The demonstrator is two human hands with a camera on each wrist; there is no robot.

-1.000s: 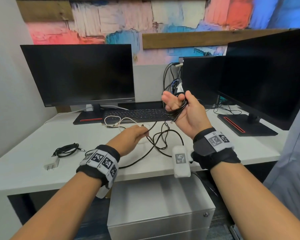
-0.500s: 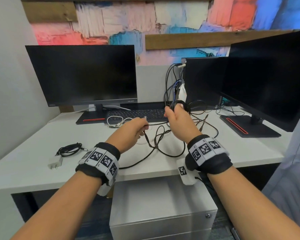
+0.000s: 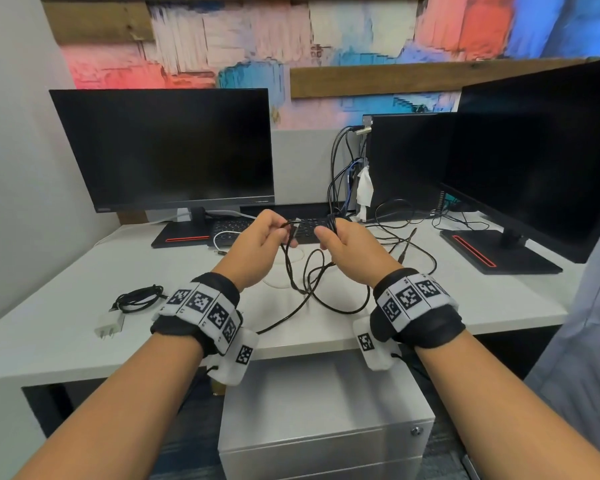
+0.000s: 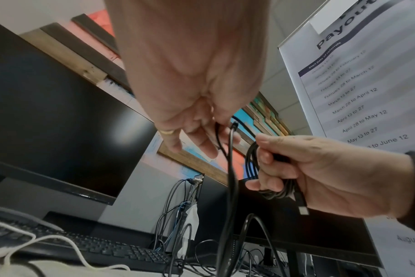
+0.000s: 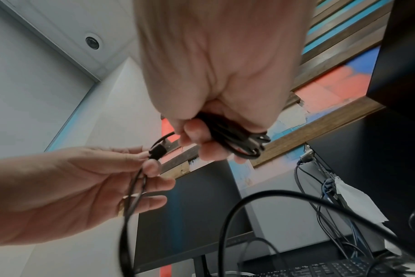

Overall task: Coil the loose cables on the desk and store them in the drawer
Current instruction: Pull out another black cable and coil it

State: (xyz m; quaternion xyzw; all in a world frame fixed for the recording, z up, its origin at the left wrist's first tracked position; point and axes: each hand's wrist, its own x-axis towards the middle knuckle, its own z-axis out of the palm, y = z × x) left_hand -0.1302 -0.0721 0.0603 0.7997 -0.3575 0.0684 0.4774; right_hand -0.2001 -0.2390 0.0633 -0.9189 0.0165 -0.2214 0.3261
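White desk (image 3: 66, 327), pale wall on its left. Left to right:

- White plug adapter (image 3: 110, 326) with a bundled black cord (image 3: 137, 298), on the desktop well left of the fingers.
- Left monitor (image 3: 167, 147), dark, on a black base with a red strip, behind the left hand.
- White cable (image 3: 227, 237) lying by the black keyboard (image 3: 236, 227), just past the left fingertips.
- Left hand (image 3: 257, 247), raised over the desk: thumb and fingertips pinch the plug end of the black cable (image 3: 309, 278); remaining fingers loosely extended.
- Black cable: slack drops below and between both hands in loose loops onto the desktop, one strand running off the near edge.
- Right hand (image 3: 350, 252), level with the left and close beside it: fingers curled round a wound coil of the same cable.
- Grey drawer cabinet (image 3: 326, 427) with a lock, under the desk, below the hands; closed.
- Black computer tower (image 3: 406, 161) with cables at its back, beyond the right fingers.
- Right monitor (image 3: 541, 150), dark.

Rear wall: painted wood panelling in red, pink, blue.
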